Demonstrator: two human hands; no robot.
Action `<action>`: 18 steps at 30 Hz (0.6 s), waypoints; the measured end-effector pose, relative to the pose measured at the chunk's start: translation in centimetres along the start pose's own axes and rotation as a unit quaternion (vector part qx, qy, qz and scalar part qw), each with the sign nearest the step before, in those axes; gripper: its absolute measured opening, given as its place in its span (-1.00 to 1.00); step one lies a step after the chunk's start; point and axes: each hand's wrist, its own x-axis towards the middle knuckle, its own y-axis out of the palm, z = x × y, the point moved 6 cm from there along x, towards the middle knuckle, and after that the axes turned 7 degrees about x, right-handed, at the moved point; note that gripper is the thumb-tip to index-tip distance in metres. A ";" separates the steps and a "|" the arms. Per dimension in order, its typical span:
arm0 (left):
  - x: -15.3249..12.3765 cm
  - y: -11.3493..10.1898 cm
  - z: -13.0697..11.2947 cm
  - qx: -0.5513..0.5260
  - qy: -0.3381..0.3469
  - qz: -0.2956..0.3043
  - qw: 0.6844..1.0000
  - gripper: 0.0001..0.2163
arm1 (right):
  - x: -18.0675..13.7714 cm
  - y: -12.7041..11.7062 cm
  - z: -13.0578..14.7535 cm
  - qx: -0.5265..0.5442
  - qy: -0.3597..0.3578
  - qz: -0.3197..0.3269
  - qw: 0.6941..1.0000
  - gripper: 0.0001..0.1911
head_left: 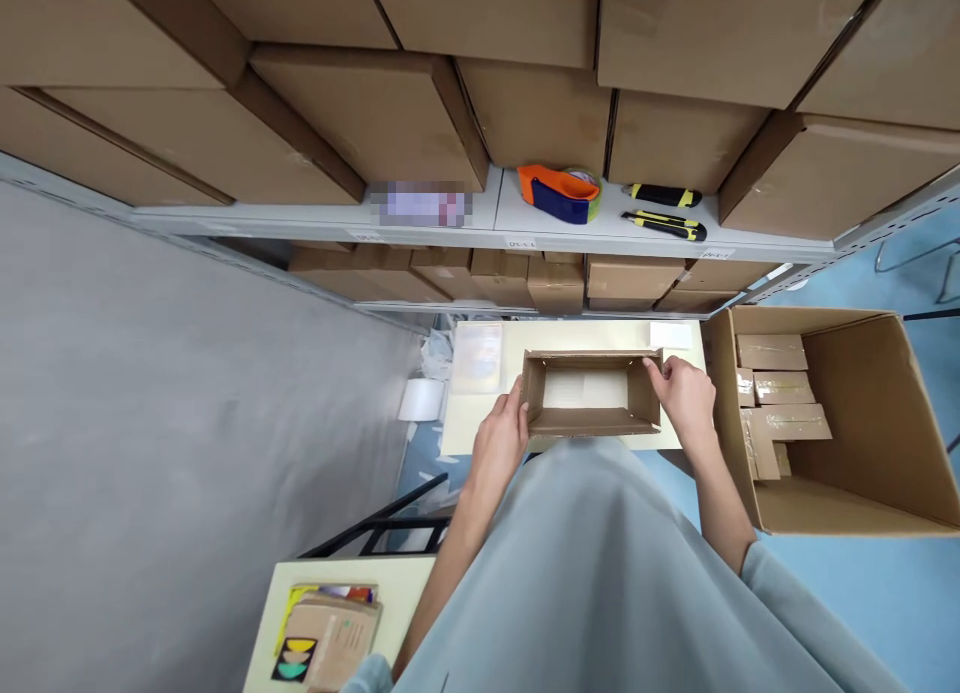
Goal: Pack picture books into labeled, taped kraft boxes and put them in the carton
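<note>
An open, rectangular brown cardboard box (585, 422) sits between the hands over the cream desk (466, 428); right hand (686, 398) pinching its far right corner, left hand (500, 435) against its left end, grip unclear.

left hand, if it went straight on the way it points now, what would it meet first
Most likely the open cardboard box, at its left end: the left hand appears up against it, though exact contact is hard to judge.

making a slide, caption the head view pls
Left hand and right hand on opposite ends of an open cardboard box
</note>
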 end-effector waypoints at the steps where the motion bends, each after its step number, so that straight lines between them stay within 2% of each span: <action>1: 0.0 0.1 0.0 -0.003 0.005 0.000 1.000 -0.51 | 0.6 -0.2 0.2 -0.010 0.009 -0.005 1.000 -0.49; 5: 0.1 0.4 -0.1 0.008 0.016 0.006 1.000 -0.51 | 2.9 -0.4 0.7 -0.005 0.031 -0.014 0.999 -0.49; 9: 0.4 0.2 -0.9 0.056 0.024 0.016 0.998 -0.51 | 3.8 0.3 1.9 0.025 -0.005 -0.005 1.000 -0.49; 11: 0.5 0.0 -1.6 0.050 0.045 0.034 0.997 -0.50 | 3.5 1.2 2.5 0.040 -0.016 0.031 0.999 -0.54; 14: 0.6 0.2 -2.6 0.002 0.103 0.091 0.991 -0.50 | 2.4 2.7 3.0 0.066 -0.032 0.104 0.992 -0.60; 18: 0.6 1.0 -2.6 -0.032 0.155 0.152 0.976 -0.41 | 0.9 3.8 1.9 0.146 -0.053 0.179 0.971 -0.64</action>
